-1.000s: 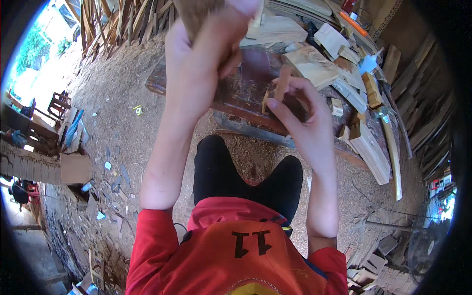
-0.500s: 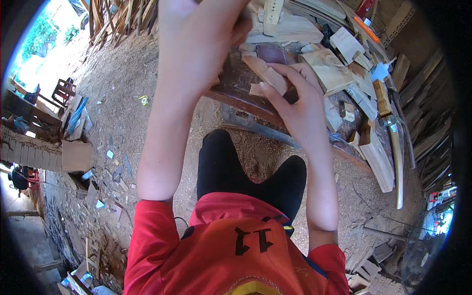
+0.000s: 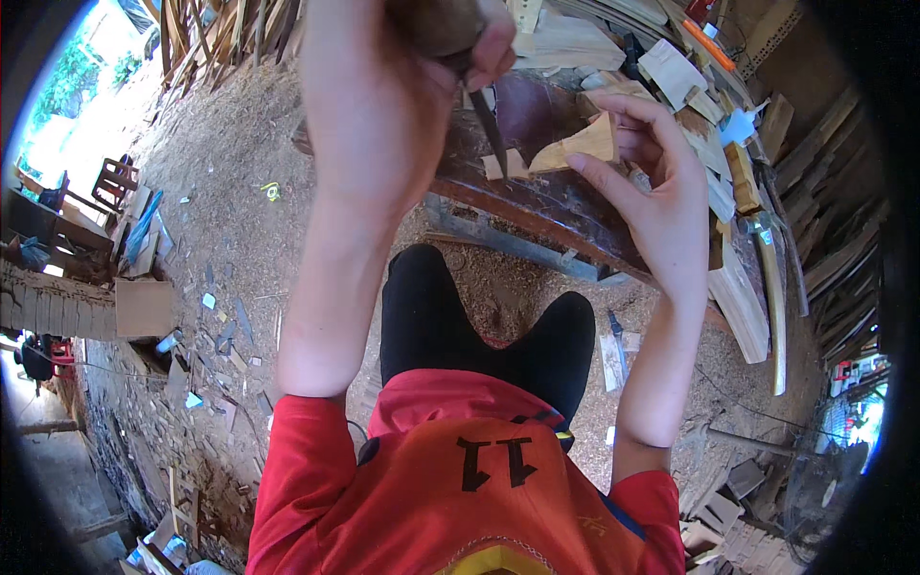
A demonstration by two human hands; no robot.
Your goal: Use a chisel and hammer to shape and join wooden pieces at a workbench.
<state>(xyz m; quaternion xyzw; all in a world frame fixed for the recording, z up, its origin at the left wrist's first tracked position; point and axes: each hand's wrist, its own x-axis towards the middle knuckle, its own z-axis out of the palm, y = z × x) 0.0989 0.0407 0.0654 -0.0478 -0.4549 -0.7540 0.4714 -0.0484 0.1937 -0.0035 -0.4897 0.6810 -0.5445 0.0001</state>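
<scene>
My left hand [image 3: 383,125], at the upper middle, is closed round a wooden-handled tool with a narrow dark blade [image 3: 490,134]. Its blade slants down, the tip by a small pale wood offcut [image 3: 508,165] on the workbench [image 3: 565,216]. Whether the tip touches the offcut I cannot tell. Between the thumb and fingers of my right hand [image 3: 661,182] is a carved wood piece [image 3: 580,149] with a curved, tapering outline, held low over the bench. Its far end is behind my fingers.
Planks and wood blocks [image 3: 738,297] crowd the bench's right side, with an orange-handled tool [image 3: 709,45] farther back. Long sticks [image 3: 230,29] lean at the far left. Wood scraps and shavings litter the floor [image 3: 230,268]. A cardboard box [image 3: 144,307] stands at the left.
My right hand has moved right with the wood piece, which is now turned and away from the offcut. My left hand has come slightly right and down, bringing the tool's blade into view.
</scene>
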